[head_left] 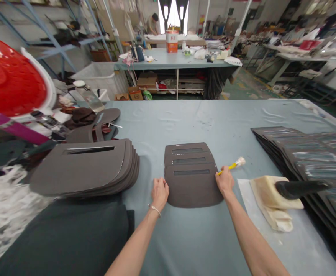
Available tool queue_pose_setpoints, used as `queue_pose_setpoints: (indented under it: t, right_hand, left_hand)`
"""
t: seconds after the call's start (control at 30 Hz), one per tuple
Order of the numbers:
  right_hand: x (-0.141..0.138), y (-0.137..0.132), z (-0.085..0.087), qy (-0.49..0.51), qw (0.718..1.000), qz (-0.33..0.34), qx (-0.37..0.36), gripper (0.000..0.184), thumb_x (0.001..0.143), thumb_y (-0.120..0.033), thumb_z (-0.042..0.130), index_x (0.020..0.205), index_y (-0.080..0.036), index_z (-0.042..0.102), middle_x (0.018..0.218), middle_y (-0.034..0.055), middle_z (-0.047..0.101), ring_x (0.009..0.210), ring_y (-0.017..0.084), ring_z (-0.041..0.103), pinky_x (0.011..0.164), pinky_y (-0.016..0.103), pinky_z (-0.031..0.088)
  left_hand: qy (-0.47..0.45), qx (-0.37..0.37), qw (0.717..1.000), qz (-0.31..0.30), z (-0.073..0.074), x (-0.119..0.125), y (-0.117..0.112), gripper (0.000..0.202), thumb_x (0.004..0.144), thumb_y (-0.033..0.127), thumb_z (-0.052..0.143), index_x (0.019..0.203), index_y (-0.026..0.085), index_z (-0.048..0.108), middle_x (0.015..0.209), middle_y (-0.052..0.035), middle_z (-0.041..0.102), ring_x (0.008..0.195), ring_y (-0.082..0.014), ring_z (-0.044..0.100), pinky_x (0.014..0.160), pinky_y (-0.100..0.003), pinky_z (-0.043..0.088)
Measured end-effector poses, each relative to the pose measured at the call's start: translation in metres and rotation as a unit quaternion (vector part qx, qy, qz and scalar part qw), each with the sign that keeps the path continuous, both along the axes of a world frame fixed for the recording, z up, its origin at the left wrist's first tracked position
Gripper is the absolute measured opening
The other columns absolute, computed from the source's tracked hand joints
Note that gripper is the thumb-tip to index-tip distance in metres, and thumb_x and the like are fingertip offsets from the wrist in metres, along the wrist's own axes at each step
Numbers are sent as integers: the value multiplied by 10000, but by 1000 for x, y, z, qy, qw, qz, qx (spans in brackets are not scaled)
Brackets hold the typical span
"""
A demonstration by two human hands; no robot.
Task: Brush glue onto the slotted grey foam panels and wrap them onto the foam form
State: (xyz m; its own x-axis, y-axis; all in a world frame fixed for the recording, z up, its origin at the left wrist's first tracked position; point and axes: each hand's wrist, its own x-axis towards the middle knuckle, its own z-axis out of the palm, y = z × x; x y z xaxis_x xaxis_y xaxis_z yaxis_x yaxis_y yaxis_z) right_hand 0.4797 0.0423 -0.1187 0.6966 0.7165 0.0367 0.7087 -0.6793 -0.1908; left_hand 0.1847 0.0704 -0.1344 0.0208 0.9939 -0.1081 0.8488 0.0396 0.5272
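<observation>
Three overlapping dark grey-brown panels lie on the table in front of me, each with a long narrow slot. At the left edge of the nearest panel is my left hand, its fingers curled closed against the edge. My right hand is at the right edge of the same panel, closed around a yellow-handled brush. The brush's pale, clumped tip points up and away to the right. Further right, a cream block-shaped container with a black handle-like piece stands on a white sheet.
A thick stack of similar panels is to the left, above dark folded material. Many glossy-slotted dark panels overlap at the right. White scraps, a red fan-like object and a jar crowd the far left.
</observation>
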Motion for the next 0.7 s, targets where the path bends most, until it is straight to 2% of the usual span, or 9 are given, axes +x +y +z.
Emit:
queue_pose_setpoints:
  t: [0.1, 0.17, 0.27, 0.37, 0.43, 0.53, 0.6, 0.67, 0.7]
  right_hand:
    - [2, -3, 4, -14, 999, 19, 33, 262, 817, -229, 512, 1067, -164, 469, 934, 78, 570, 862, 189, 536, 671, 259, 345]
    - [3, -9, 4, -12, 997, 27, 68, 264, 814, -227, 484, 1067, -149, 476, 894, 82, 567, 823, 197, 529, 683, 278, 359]
    - [-1, -22, 0, -22, 989, 40, 138, 269, 809, -291, 476, 1039, -152, 494, 879, 98, 572, 796, 223, 535, 691, 314, 381]
    - [-26, -38, -4, -1, 981, 67, 182, 287, 790, -401, 505, 990, -196, 503, 888, 100, 576, 778, 246, 552, 674, 336, 399]
    - [-63, -49, -3, 41, 975, 97, 196, 287, 786, -446, 511, 965, -222, 491, 872, 85, 577, 752, 244, 559, 664, 340, 405]
    - [-145, -65, 3, 169, 948, 170, 208, 297, 789, -487, 522, 943, -241, 458, 820, 45, 576, 705, 215, 561, 667, 325, 421]
    - [-209, -74, 7, 306, 897, 248, 201, 329, 769, -509, 562, 919, -242, 442, 823, 31, 583, 722, 195, 572, 694, 308, 437]
    - [-268, -81, 10, 441, 817, 331, 168, 390, 722, -517, 627, 911, -239, 429, 917, 43, 597, 812, 193, 581, 745, 305, 447]
    - [-293, -83, 12, 497, 780, 349, 150, 413, 707, -517, 646, 912, -239, 420, 927, 39, 595, 814, 187, 578, 739, 299, 452]
  left_hand:
    - [-2, -12, 1000, -1, 16, -3, -4, 200, 896, 209, 382, 794, 206, 555, 885, -55, 543, 810, -154, 535, 724, -260, 402]
    - [-7, -4, 1000, 1, 33, -18, -14, 272, 926, 228, 320, 812, 215, 567, 865, -46, 547, 852, -148, 534, 789, -256, 404]
    - [8, 51, 999, 2, 63, -61, -47, 255, 934, 286, 325, 993, 228, 567, 991, -55, 556, 946, -162, 522, 866, -285, 390]
    - [112, 103, 985, 76, 86, -117, -93, 352, 867, 366, 482, 1185, 216, 496, 1174, -106, 508, 1088, -251, 465, 914, -386, 366]
    - [172, 105, 970, 136, 92, -151, -121, 410, 829, 349, 541, 1210, 206, 485, 1189, -123, 501, 1101, -289, 453, 897, -421, 374]
    - [128, 88, 979, 135, 89, -185, -144, 202, 866, 268, 469, 1033, 216, 570, 1008, -80, 574, 964, -231, 523, 842, -366, 415]
    - [42, 86, 988, 117, 86, -189, -148, 154, 881, 267, 445, 917, 224, 588, 906, -49, 595, 879, -188, 552, 811, -312, 433]
    - [-39, 79, 989, 118, 87, -184, -148, 139, 870, 303, 478, 887, 226, 593, 860, -29, 606, 809, -163, 568, 761, -273, 450]
    - [-73, 68, 988, 113, 89, -181, -148, 146, 866, 320, 489, 899, 227, 597, 852, -22, 615, 782, -154, 573, 738, -262, 456]
